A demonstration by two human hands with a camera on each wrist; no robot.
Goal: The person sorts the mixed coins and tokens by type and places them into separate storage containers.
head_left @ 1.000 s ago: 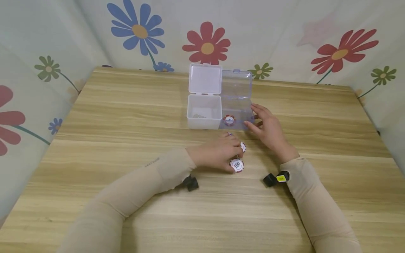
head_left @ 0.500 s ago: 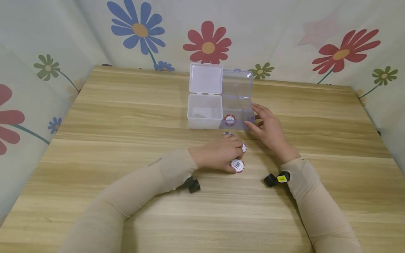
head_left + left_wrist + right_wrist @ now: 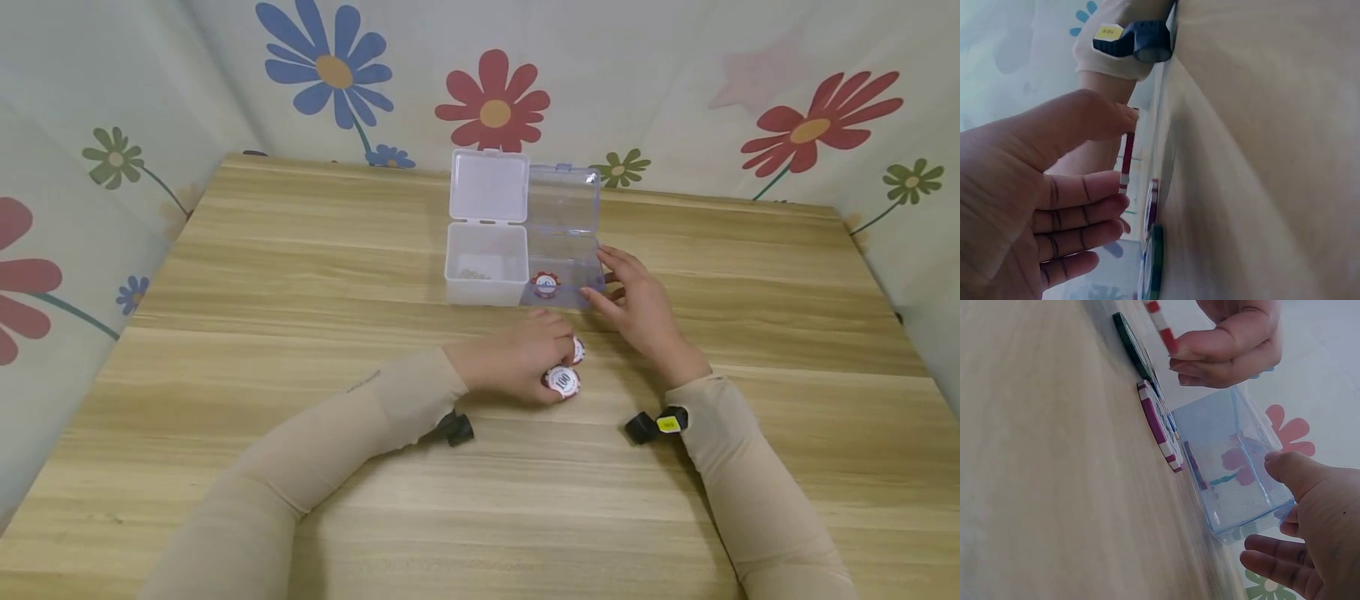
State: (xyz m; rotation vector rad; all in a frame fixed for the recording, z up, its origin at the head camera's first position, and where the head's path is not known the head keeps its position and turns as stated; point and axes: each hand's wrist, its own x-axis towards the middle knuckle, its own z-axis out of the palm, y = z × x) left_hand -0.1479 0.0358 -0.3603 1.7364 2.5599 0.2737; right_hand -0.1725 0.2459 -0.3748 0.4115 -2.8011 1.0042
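My left hand (image 3: 513, 354) pinches a red-and-white poker chip (image 3: 562, 381) marked 100 between thumb and fingertips. In the left wrist view the chip (image 3: 1127, 153) stands on edge, off the table. Under and beside this hand lie more chips: a purple-and-white chip (image 3: 1160, 428) and a green-edged chip (image 3: 1130, 344), partly hidden in the head view. My right hand (image 3: 641, 308) rests at the right front corner of a clear lidded box (image 3: 573, 250), thumb at its front, fingers loosely extended along its side. Inside that box lies a red-and-white chip (image 3: 546, 285).
A white box (image 3: 486, 293) with its lid raised stands against the clear box's left side, with small pale pieces (image 3: 474, 275) at its bottom. Both boxes are near the back of the wooden table (image 3: 337, 250). A flower-patterned curtain (image 3: 637, 75) hangs behind.
My left hand has taken hold of the 100 chip and raised it slightly from the table. A blue-edged chip that showed past the fingers is now covered. My right hand has stayed at the clear box.
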